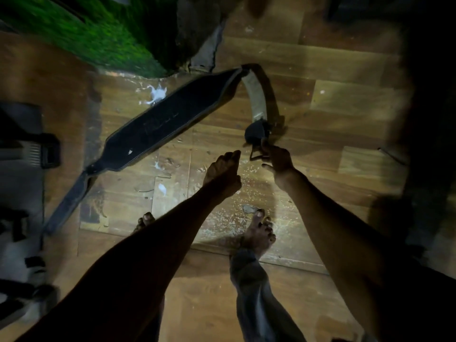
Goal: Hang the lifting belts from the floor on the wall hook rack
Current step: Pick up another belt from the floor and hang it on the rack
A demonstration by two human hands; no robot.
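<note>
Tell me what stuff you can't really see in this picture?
Head view only:
- Wall hook rack: nowhere in the frame.
- Belt tail: fades into shadow at lower left.
- Right hand: pinches the buckle, but dim light hides the grip.
- Left hand: empty or not, unclear.
- Items at the left edge: cut off, blurred.

Wooden floor (283, 65): open, lit stretch ahead and to the right of the belt, reachable from above.
Lifting belt (158, 124): long dark band lying diagonally across the floor's middle; its narrow strap (256, 95) curls up on edge at the far end, down to the buckle end (256, 134).
Green turf panel (98, 33): closes the far left, its edge near the belt's far end.
Dark gear (27, 149): crowds the left margin.
Right hand (278, 159): at the buckle end.
Left hand (224, 174): just beside it.
Bare feet (259, 230): on the near floor below both hands.
Right margin: too dark to tell.
</note>
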